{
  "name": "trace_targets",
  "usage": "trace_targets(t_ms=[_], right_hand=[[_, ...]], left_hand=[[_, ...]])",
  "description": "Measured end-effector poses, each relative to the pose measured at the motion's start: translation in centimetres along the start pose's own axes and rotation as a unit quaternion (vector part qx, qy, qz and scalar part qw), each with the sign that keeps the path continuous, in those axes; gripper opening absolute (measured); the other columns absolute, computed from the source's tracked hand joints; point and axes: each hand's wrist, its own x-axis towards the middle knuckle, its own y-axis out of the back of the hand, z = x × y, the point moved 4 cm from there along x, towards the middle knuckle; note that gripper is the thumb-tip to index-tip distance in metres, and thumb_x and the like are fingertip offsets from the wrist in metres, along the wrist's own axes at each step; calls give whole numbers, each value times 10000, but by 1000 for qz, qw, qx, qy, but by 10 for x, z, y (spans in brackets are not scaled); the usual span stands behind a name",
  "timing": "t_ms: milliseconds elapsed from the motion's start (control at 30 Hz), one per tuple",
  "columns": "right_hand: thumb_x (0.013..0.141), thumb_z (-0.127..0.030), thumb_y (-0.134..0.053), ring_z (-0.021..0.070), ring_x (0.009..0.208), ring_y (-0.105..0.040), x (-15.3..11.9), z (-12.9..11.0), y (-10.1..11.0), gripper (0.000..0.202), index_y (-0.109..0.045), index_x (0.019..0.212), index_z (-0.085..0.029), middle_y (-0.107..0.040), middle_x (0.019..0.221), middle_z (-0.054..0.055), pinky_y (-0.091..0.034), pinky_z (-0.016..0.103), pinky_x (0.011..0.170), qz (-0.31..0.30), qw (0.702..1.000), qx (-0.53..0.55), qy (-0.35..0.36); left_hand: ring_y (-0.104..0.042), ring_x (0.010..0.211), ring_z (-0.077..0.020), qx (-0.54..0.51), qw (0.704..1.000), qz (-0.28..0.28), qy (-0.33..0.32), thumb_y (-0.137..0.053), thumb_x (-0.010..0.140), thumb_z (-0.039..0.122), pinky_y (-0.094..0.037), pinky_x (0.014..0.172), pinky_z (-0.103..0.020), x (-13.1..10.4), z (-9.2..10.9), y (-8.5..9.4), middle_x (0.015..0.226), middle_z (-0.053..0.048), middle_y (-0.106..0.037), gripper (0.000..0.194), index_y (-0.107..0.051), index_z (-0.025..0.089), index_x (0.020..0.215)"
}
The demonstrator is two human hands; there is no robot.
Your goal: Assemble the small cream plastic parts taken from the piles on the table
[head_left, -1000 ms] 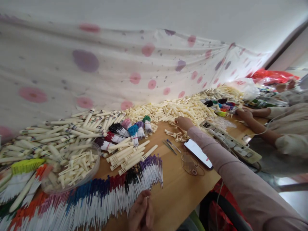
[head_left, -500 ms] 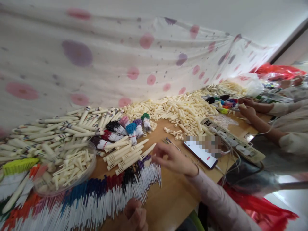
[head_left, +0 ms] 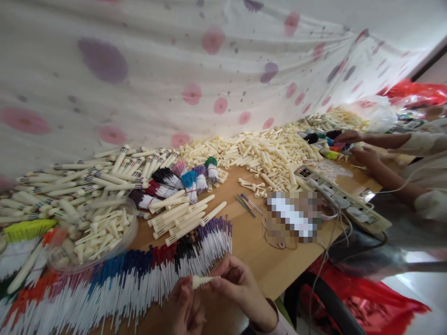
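My left hand (head_left: 188, 304) is closed near the table's front edge, its fingertips at the wide end of a small cream plastic pen part (head_left: 199, 281). My right hand (head_left: 240, 288) pinches the part's narrow end between thumb and fingers. Just beyond both hands runs a long row of white pen refills (head_left: 167, 279) with coloured ends, from orange through blue and red to black and purple. Several cream pen barrels (head_left: 188, 218) lie behind that row. A clear plastic tub (head_left: 134, 232) of small cream parts stands to the left.
Bundled refills (head_left: 190, 184) and heaped cream pen parts (head_left: 244, 153) line the polka-dot curtain (head_left: 157, 70). Tweezers (head_left: 245, 206) and a pen (head_left: 252, 204) lie mid-table. A cabled power strip (head_left: 342, 202) sits at right, beside a co-worker's hands (head_left: 365, 153). A red bag (head_left: 377, 298) is below.
My right hand has come back from beside the pen barrels to my left hand, and both now hold the cream pen part. The view has shifted slightly; the co-worker's hands have moved.
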Motion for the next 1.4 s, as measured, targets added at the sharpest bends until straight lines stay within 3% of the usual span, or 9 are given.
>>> trace_targets(t_ms=[167,300,500,700,833,967,1233,1300,1400], right_hand=[[752,-370,-823,126,677,-671,0,-7,6,282,-614,763,-181,-749,755,22,-490,216,631,1,1000,-21,-6],[789,-312,-805,99,628,-640,-3,-9,9,222,-620,770,-189,-743,716,-4,-463,186,587,-16,1000,-1,-7],[785,-330,-809,83,566,-599,-6,1,11,248,-607,765,-187,-742,715,-1,-420,167,522,4,999,4,-34],[808,-361,-784,87,585,-581,-6,-4,8,269,-582,769,-188,-713,698,-7,-422,180,561,-3,1000,-11,-20],[880,-404,-696,101,614,-545,-10,-17,6,268,-570,781,-190,-631,676,-22,-412,200,588,-8,995,-102,20],[971,-440,-540,110,636,-496,-15,-25,5,358,-543,720,-185,-535,669,-23,-390,213,604,-11,971,-227,72],[1020,-498,-379,79,401,-384,-16,-4,4,591,-411,512,-198,-406,428,-50,-302,220,459,-20,952,-301,47],[1015,-481,-403,97,479,-459,-16,-7,3,533,-502,582,-186,-485,512,-28,-341,218,506,-26,937,-340,74],[983,-433,-489,151,726,-581,-19,-17,-3,295,-612,910,-175,-629,797,35,-422,227,639,-29,914,-389,108]], left_hand=[[-308,389,-23,-8,995,66,-78,-932,472,471,-299,381,-127,-7,11,-12,433,102,-392,389,-737,204,678],[-261,369,-19,-24,989,76,-128,-935,462,465,-256,351,-125,-9,20,-21,401,116,-332,393,-763,201,696],[-260,373,-16,-15,989,95,-115,-945,412,462,-250,352,-126,-9,18,-20,394,108,-354,406,-771,199,667],[-249,365,-14,6,988,110,-107,-943,357,487,-239,354,-128,-11,20,-22,372,113,-331,437,-759,192,622],[-285,369,-19,41,984,135,-107,-943,318,485,-251,358,-131,-14,23,-26,366,96,-372,452,-763,182,601],[-306,383,-31,83,980,143,-110,-938,293,492,-262,358,-142,-18,25,-29,374,82,-391,456,-771,185,587],[-289,376,-28,78,983,145,-79,-927,301,524,-258,362,-140,-18,23,-28,373,95,-358,488,-766,180,607],[-333,376,-39,82,983,145,-77,-923,332,526,-282,364,-144,-17,23,-27,390,79,-425,484,-771,183,637],[-545,472,-122,93,984,132,-79,-923,351,503,-436,432,-202,-17,26,-27,518,-1,-637,431,-766,202,618]])
